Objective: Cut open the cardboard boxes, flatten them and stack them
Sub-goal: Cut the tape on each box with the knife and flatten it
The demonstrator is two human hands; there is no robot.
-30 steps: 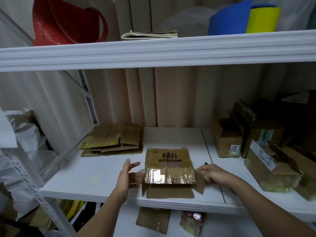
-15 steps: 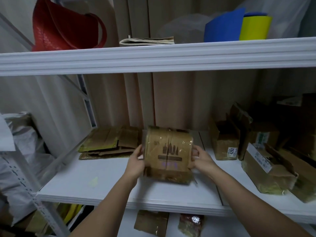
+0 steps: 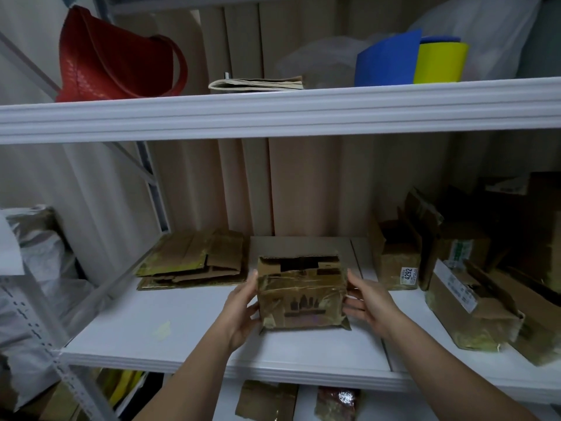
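Hands are squeezing the box (image 3: 302, 294) from both sides, our left hand (image 3: 243, 311) and right hand (image 3: 368, 302) gripping its ends with curled fingers, probably to squash it. We are holding it just right of the flat stack (image 3: 194, 262).

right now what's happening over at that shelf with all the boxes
A person is holding a small taped cardboard box over the white shelf, the left hand on one side and the right hand on the other. Its top edge looks torn open, but it is not flattened yet. A stack of flattened cardboard lies at the back left of the shelf, and several opened boxes wait on the right.
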